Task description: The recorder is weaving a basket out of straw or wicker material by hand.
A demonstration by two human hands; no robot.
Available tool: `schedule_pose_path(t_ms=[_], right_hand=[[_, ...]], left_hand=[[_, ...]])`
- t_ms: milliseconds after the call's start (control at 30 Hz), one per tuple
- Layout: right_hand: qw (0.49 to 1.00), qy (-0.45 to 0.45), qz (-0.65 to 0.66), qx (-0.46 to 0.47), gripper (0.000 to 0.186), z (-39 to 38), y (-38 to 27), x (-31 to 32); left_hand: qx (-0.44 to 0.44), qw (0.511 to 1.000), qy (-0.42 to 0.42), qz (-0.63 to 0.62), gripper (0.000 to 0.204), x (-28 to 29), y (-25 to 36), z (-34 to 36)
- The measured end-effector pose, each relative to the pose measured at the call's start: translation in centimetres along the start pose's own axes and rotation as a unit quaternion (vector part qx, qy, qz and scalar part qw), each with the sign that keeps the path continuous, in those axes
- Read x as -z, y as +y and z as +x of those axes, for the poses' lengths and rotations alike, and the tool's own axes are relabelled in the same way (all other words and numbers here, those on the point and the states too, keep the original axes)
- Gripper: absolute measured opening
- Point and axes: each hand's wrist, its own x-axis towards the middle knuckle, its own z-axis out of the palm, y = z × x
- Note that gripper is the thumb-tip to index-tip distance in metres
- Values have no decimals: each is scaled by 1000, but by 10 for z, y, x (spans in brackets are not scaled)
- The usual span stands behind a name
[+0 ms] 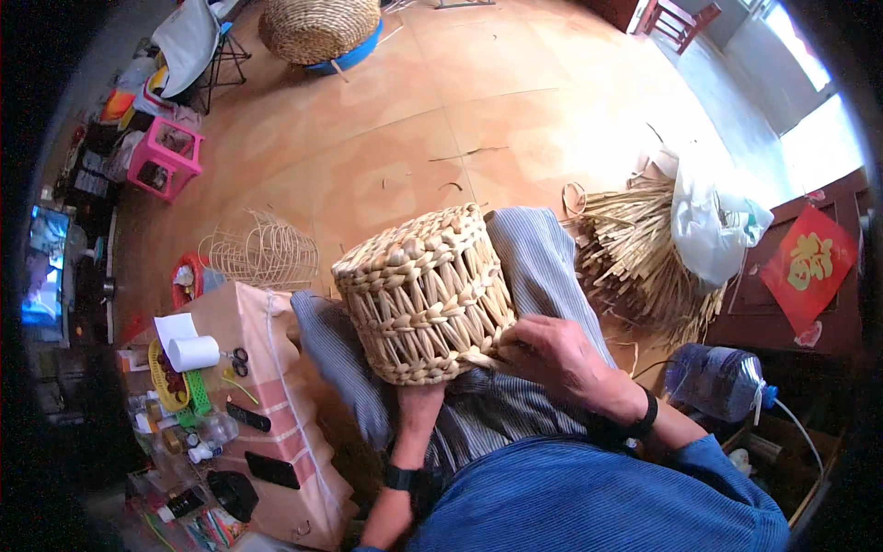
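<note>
A woven straw basket rests on my lap between my knees, tilted on its side. Its wall has thick braided bands with slanting open strands between them. My left hand reaches into the basket from its near end, and its fingers are hidden inside. At the lower right rim my right hand is closed, pinching a straw strand that comes off the braided edge. Both wrists wear dark bands.
Bundled dry straw and a white plastic bag lie right. A water bottle stands near my right elbow. The cloth-covered table at left holds a paper roll, scissors and a phone. Beyond are a wire frame and pink stool.
</note>
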Motion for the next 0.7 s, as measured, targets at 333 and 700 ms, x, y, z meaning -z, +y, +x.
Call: schedule_pose_path(t_ms=[333, 700], right_hand=[[998, 22, 59, -11, 25, 31, 11, -20], [975, -10, 189, -115, 19, 35, 24, -24]], left_hand=[[326, 430, 39, -841, 101, 90, 69, 55], [364, 377, 40, -851, 88, 102, 90, 74]])
